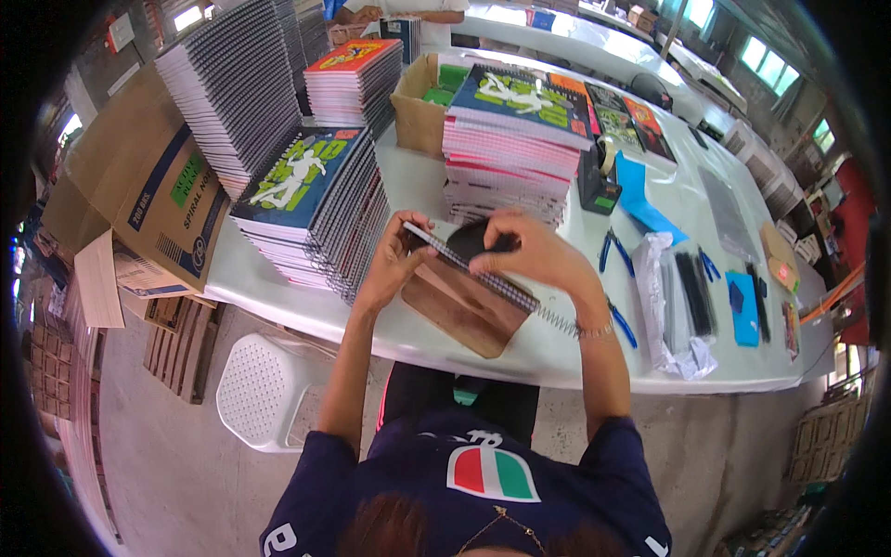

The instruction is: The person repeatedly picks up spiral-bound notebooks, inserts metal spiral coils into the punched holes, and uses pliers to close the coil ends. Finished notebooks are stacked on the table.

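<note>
Brown-covered notebook (459, 306) with a metal spiral binding (483, 274) lies tilted at the near edge of a white worktop (687, 200), between the person's two bare hands. Its spiral wire sticks out past the lower right corner of the cover. The left hand (390, 260) has its grip closed on the notebook's upper left corner, fingers curled over the end of the spiral. The right hand (534, 255) is closed around a small black object (473, 239) and presses it against the spiral near the top; what the object is cannot be told.

Just left of the hands stands a stack of spiral notebooks with blue and green covers (311, 209). Just behind the hands stands another stack with pink-edged pages (515, 139). Blue-handled pliers (614, 251) lie to the right, near a clear plastic bag of black parts (677, 302).
</note>
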The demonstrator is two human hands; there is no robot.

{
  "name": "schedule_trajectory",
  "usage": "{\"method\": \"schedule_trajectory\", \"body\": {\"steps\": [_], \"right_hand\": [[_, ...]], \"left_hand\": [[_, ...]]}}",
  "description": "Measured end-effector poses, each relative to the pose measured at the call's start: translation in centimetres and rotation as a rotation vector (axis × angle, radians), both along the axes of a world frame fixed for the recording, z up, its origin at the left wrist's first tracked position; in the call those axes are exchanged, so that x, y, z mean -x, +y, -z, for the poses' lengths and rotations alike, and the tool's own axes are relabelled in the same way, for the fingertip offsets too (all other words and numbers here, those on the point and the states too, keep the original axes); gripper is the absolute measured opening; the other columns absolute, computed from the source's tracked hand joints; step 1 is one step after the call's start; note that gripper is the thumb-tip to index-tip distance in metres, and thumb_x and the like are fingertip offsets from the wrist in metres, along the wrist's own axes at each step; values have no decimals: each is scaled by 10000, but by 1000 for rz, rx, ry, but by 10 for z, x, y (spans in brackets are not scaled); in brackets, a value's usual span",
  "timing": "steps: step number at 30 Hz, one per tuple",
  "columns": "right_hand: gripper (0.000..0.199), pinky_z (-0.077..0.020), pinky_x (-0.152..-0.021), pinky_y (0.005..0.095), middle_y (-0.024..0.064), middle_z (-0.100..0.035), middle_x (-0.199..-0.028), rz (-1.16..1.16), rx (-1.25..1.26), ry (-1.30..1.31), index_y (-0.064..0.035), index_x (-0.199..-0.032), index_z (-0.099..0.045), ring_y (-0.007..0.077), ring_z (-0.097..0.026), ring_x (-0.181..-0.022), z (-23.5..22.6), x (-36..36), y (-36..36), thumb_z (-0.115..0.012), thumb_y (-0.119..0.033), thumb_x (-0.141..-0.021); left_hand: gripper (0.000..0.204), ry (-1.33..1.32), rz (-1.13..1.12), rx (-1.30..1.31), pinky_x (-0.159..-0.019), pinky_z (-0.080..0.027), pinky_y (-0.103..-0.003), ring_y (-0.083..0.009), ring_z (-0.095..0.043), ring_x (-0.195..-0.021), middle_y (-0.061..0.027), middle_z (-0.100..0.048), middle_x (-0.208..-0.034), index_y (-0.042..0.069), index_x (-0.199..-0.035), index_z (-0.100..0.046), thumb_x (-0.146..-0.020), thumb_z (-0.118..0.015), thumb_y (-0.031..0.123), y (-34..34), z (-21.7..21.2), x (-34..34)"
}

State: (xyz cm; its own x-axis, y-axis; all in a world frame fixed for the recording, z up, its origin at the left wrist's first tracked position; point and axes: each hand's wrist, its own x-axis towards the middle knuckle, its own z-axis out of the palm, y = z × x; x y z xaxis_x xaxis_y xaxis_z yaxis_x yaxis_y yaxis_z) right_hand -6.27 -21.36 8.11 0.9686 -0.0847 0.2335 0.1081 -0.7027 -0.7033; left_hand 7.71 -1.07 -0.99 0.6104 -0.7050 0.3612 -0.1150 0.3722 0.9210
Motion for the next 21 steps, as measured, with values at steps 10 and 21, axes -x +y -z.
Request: {"method": "schedule_trajectory", "body": {"steps": [10, 21], "right_hand": [[418, -465, -826, 315, 58, -620, -848, 187, 434, 35, -51, -893, -691, 175, -566, -916, 45, -25, -28, -802, -433, -766], [575, -482, -784, 365, 154, -665, -831, 238, 250, 196, 5, -880, -680, 209, -605, -820, 36, -26, -33, -796, -536, -724]], "left_hand": [[351, 46, 2, -38, -934, -406, -257, -109, -508, -1032, -18, -544, -1103, 70, -1213, -509, -901, -667, 43, 2, -5, -3], [383, 99, -28, 41, -941, -390, -249, -105, -490, -1023, -14, -529, -1104, 62, -1300, -492, -943, -630, 88, -1, -1, 0]]}}
